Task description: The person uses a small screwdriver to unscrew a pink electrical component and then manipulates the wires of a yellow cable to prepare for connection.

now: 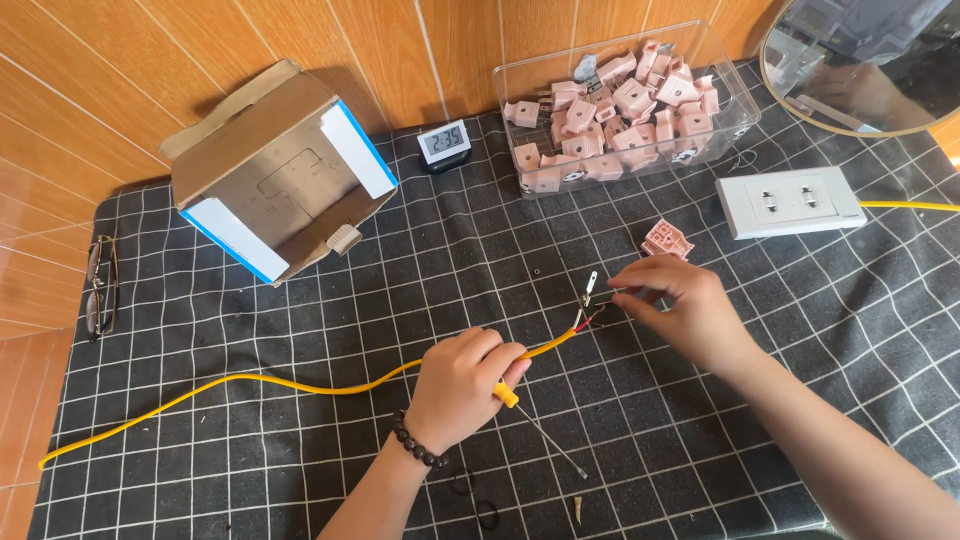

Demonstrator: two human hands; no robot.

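A pair of glasses (101, 283) is laid at the far left edge of the worktop (300, 330), which is covered by a dark cloth with a white grid. Behind it, an open cardboard box (275, 170) with blue and white flaps is tipped on its side. A yellow cable (250, 381) is run from the left edge across the cloth. It is gripped by the left hand (462, 385), closed around it together with a thin screwdriver (545, 432) with a yellow handle; a dark bead bracelet (415, 443) is worn at that wrist. A small grey clock (444, 143) is stood by the wooden wall. The stripped cable end and a small metal prong (588, 290) are pinched in the right hand (678, 305), though the exact part under the fingertips is hard to make out. Behind, a clear plastic tub (625, 105) is filled with pink plug shells, and one pink shell (667, 239) is left just beside the right hand. A white double socket (790, 201) is placed at the right, and a round mirror (865, 60) is cut off by the corner.
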